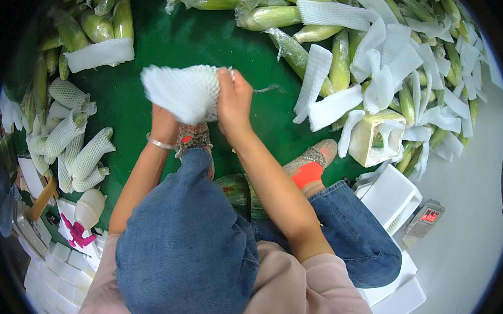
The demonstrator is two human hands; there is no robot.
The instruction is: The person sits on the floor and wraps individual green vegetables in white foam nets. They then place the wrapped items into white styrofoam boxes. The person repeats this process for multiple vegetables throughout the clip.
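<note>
My right hand grips the edge of a white foam net sleeve, which is blurred on its left side. Behind the lower left part of that sleeve is my left hand, with a silver bangle on the wrist. Its fingers are hidden, so their hold cannot be told. Both hands are above a green floor covering. To the left lie several ears of corn in foam net sleeves. Film-wrapped ears of corn in green husks lie ahead.
Flattened foam sleeves cover the right-hand corn pile near a cream open-sided box. More corn lies ahead on the left. A spray bottle with a pink head stands left. White foam boxes and a red digital display are right.
</note>
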